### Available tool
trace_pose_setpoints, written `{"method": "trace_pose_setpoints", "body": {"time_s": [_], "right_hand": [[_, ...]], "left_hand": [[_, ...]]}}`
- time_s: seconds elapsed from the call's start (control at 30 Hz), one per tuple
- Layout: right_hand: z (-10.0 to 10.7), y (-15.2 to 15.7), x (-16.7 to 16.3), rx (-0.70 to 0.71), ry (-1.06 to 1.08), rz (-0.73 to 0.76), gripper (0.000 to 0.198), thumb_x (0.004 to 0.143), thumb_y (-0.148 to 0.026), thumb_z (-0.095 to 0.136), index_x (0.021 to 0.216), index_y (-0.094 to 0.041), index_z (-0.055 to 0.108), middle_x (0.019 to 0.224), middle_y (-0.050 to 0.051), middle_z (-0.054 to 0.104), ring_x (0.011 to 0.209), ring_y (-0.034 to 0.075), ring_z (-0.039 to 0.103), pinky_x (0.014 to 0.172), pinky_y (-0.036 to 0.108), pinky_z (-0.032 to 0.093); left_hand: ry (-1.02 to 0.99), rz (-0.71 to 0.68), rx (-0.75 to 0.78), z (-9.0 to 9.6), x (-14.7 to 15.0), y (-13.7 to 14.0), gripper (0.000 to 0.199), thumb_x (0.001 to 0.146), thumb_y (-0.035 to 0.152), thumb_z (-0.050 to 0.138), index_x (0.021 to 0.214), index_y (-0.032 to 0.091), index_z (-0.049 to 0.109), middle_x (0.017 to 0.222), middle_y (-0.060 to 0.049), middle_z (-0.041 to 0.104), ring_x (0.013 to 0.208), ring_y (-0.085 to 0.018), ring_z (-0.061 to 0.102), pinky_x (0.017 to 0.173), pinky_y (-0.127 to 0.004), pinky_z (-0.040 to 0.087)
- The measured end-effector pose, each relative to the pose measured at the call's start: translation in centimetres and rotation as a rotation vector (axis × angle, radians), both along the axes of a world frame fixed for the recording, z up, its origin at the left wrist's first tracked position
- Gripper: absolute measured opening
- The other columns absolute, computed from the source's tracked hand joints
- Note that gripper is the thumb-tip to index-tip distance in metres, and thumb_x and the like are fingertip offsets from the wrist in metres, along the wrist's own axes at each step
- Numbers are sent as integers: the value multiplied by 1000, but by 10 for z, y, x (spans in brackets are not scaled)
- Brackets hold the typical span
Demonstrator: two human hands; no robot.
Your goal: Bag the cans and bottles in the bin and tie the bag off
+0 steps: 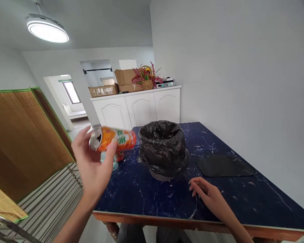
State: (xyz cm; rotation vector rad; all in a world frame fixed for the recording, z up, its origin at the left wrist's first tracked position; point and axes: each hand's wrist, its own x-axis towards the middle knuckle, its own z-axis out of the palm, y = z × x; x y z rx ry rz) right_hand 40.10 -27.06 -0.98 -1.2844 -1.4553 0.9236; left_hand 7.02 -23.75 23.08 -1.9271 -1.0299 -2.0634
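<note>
My left hand [96,162] grips an orange and red drink can [116,138] above the table's left side. The can lies on its side in the air, its opened top turned to the left. To the right of it stands a bin lined with a black plastic bag [162,148], the bag folded over the rim. My right hand [206,190] rests on the dark blue tabletop near the front edge, fingers loosely curled and seemingly holding nothing. Partly hidden behind my left hand are a clear bottle [114,162] and a red can [120,155].
A flat black folded sheet [224,165] lies on the marbled blue table [243,199] at right. Behind stands a white cabinet [142,108] bearing cardboard boxes [103,90] and a flower basket [147,84]. A metal rack [53,195] is at lower left, and a wall borders the right.
</note>
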Motion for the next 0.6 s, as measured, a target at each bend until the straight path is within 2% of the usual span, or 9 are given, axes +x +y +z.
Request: {"method": "trace_pose_setpoints", "body": {"time_s": [0.07, 0.1, 0.17, 0.23, 0.33, 0.47, 0.53, 0.6], "right_hand": [[-2, 1, 1, 4, 3, 4, 50, 103, -73, 51, 109, -26, 69, 98, 8, 76, 83, 23, 73, 78, 35, 58], [-2, 1, 1, 6, 2, 7, 50, 103, -73, 51, 109, -26, 69, 98, 8, 76, 83, 23, 73, 78, 35, 57], [-3, 1, 1, 6, -2, 13, 50, 102, -73, 51, 109, -26, 68, 98, 8, 76, 83, 23, 73, 78, 35, 57], [-2, 2, 1, 3, -5, 14, 52, 102, -74, 50, 109, -26, 68, 98, 8, 75, 83, 23, 73, 78, 35, 56], [-2, 2, 0, 0, -11, 18, 54, 100, -76, 50, 109, -26, 68, 97, 8, 75, 82, 23, 72, 77, 35, 56], [-4, 2, 1, -6, -11, 16, 55, 99, -77, 52, 109, -26, 69, 96, 8, 75, 83, 23, 72, 75, 34, 56], [-6, 1, 1, -7, -7, 11, 53, 99, -76, 53, 108, -26, 69, 95, 8, 75, 83, 23, 73, 76, 34, 55], [-8, 1, 2, -3, -7, 8, 52, 100, -75, 53, 107, -26, 69, 95, 8, 75, 83, 23, 73, 77, 35, 55]], "left_hand": [[12, -123, 29, 25, 23, 21, 65, 92, 44, 80, 148, 35, 46, 137, -8, 60, 126, -27, 67, 106, -45, 60], [36, -196, -6, 30, 33, 31, 66, 93, 44, 79, 149, 35, 45, 139, -9, 59, 124, -27, 68, 103, -45, 62], [116, -292, -105, 30, 45, 49, 66, 94, 45, 78, 149, 34, 44, 144, -11, 58, 125, -28, 68, 104, -47, 62], [213, -271, -156, 20, 45, 56, 65, 94, 46, 77, 149, 32, 45, 150, -13, 54, 136, -30, 61, 114, -52, 55], [276, -77, -91, 7, 24, 52, 59, 97, 43, 73, 147, 27, 47, 151, -14, 53, 144, -31, 53, 124, -56, 43], [372, 226, 25, 8, -34, 44, 46, 100, 41, 66, 139, 23, 54, 142, -16, 58, 140, -32, 55, 122, -55, 42], [450, 356, 3, 7, -68, 49, 48, 98, 47, 65, 138, 21, 55, 141, -17, 59, 140, -35, 54, 122, -56, 41], [505, 470, -111, 3, -101, 59, 53, 98, 54, 60, 138, 19, 57, 142, -19, 60, 141, -39, 52, 122, -58, 39]]}}
